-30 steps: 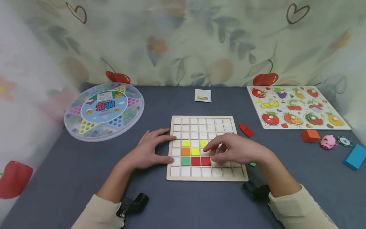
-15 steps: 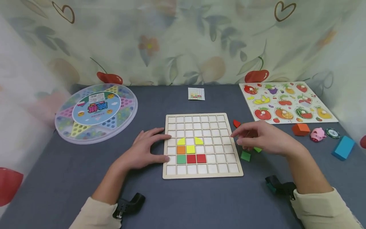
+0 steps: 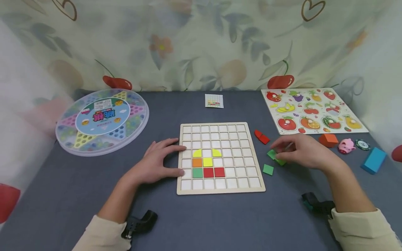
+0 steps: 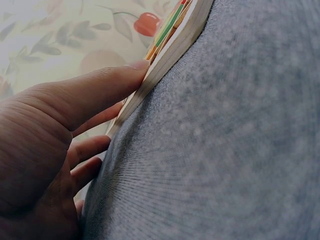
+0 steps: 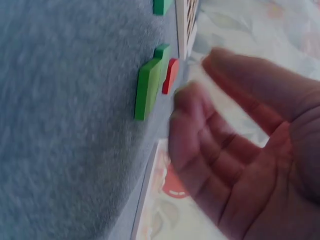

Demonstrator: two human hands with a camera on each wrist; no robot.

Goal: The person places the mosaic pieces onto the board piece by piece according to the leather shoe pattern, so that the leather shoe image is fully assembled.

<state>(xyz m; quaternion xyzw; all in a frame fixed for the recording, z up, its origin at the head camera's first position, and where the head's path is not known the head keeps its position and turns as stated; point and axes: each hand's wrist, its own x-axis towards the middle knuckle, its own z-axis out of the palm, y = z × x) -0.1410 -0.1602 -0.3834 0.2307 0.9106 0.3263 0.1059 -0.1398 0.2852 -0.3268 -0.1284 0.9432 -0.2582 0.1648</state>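
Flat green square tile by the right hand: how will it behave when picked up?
The flat green square tile looks rigid and thin, so probably light. It lies flat on the grey cloth table, so it is unlikely to roll or tip. Its low edge may be hard for the right hand to pinch.

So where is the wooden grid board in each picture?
Head: the board lies mid-table, between both hands.
Left wrist: only its pale edge shows at the top, with the left hand pressing against it.
Right wrist: a sliver of it at the top, past the green pieces.
Shared landmark: the grey cloth.
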